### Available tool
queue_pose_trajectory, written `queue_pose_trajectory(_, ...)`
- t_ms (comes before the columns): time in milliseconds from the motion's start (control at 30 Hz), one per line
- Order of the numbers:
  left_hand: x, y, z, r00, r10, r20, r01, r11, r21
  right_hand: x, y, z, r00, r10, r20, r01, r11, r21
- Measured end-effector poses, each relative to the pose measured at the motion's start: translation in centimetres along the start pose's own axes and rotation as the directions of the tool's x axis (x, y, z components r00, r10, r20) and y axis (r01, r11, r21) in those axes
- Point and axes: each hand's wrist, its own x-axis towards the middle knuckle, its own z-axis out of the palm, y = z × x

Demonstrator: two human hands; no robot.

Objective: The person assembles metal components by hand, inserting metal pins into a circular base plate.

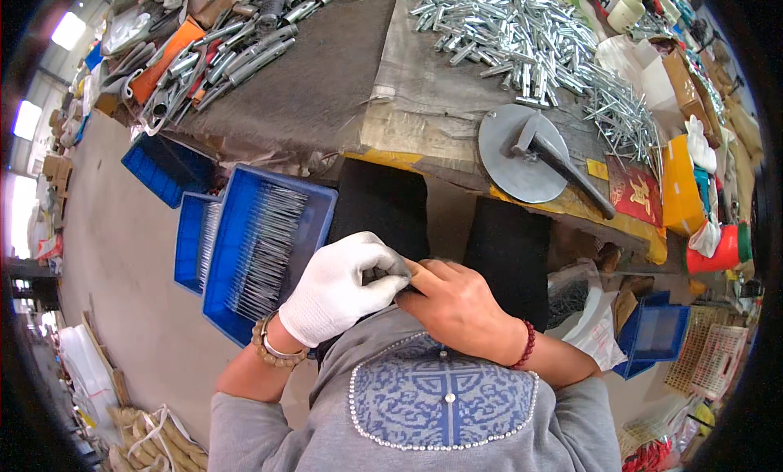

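Just in front of my chest my two hands meet at the fingertips. A white knit glove covers my left hand (330, 288), whose fingers curl into a pinch with greyish tips. Bare, with bent fingers pressed together, my right hand (461, 305) touches the left one's fingertips. Whatever lies between them is hidden by the fingers. Beyond the hands, on the bench, a hammer (569, 172) lies across a round grey metal plate (499, 150). Nearest my left hand is a blue crate (320, 207) with a row of thin metal rods (269, 248).
A large pile of shiny metal tubes (522, 44) covers the back of the bench (424, 134). Tools (245, 60) lie heaped at the far left. Another blue bin (189, 236) stands beside the crate. At right are a red bucket (718, 248) and a blue crate (656, 329).
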Motion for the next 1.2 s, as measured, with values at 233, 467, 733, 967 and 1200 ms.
queue_pose_trajectory(233,-0.9,0.1,0.0,0.986,-0.121,-0.114,0.105,0.985,-0.134,0.1,-0.2,0.4,0.998,0.033,-0.061,-0.029,0.997,0.065)
queue_pose_trajectory(467,-1.1,0.5,0.8,0.932,0.327,-0.156,-0.252,0.895,0.368,0.3,-0.1,0.2,1.000,-0.004,-0.019,0.005,0.998,0.058)
queue_pose_trajectory(733,-0.8,-0.4,0.4,0.875,0.484,-0.019,-0.414,0.767,0.490,0.1,-0.4,0.1,0.998,0.034,0.050,-0.038,0.996,0.081)
queue_pose_trajectory(967,-0.6,-0.3,-0.4,0.994,0.074,-0.083,-0.072,0.997,0.022,0.2,-0.4,0.1,0.999,0.034,-0.031,-0.029,0.988,0.150)
queue_pose_trajectory(1200,-1.0,0.0,0.0,0.912,0.411,0.015,-0.376,0.820,0.432,0.3,-0.1,0.5,1.000,0.026,0.002,-0.026,0.996,0.088)
